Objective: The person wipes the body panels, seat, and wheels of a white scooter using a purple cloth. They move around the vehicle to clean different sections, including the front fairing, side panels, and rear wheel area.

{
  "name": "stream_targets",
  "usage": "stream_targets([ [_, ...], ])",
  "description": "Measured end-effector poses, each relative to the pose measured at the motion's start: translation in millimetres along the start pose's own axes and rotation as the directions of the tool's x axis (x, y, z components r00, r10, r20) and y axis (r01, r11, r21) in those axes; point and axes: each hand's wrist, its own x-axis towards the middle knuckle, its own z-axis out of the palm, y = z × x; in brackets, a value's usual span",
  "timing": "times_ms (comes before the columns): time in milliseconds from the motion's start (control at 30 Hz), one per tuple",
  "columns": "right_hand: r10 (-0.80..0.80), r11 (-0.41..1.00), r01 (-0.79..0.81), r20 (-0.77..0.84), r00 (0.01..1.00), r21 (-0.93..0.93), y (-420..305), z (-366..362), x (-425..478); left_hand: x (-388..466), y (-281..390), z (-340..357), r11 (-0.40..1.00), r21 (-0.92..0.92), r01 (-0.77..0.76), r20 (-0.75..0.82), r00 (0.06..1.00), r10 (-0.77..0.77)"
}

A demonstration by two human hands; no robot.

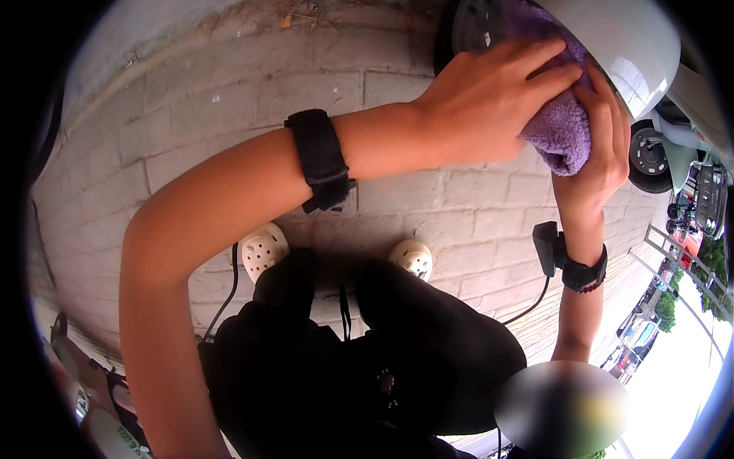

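Observation:
A purple fluffy cloth (559, 129) is bunched between my two hands at the upper right. My left hand (487, 100) reaches across from the left and presses its fingers on the cloth. My right hand (605, 126) comes up from below and grips the cloth's right side, its fingers partly hidden. Both hands are close against the rounded, glossy light-grey body panel (636, 51) of a vehicle. Part of a dark wheel (473, 34) shows behind the cloth. The cloth's upper part is blurred.
Grey paving bricks (401, 189) lie underfoot, with a pale wall (114, 74) at upper left. Another wheel (651, 158) and parked scooters stand at right. A metal frame (682, 258) is beyond. Part of a scooter (92, 390) shows at lower left. Cables hang near my wrists.

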Motion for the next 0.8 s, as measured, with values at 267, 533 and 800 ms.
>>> stream_targets([
  [267,0.179,0.982,-0.176,-0.040,0.983,0.072,-11.2,2.6,-31.9,2.6,6.4,-10.0,0.997,0.034,-0.064,0.206,0.977,0.056],
  [533,0.180,0.916,-0.265,0.284,0.942,0.300,-44.2,20.8,-91.8,-64.5,14.3,-13.5,0.965,0.011,0.262,0.704,0.683,-0.194],
  [800,0.127,0.972,-0.105,-0.094,0.987,0.212,-30.4,-8.0,-27.6,-20.4,30.4,-28.6,1.000,0.021,-0.005,0.141,0.990,0.002],
])
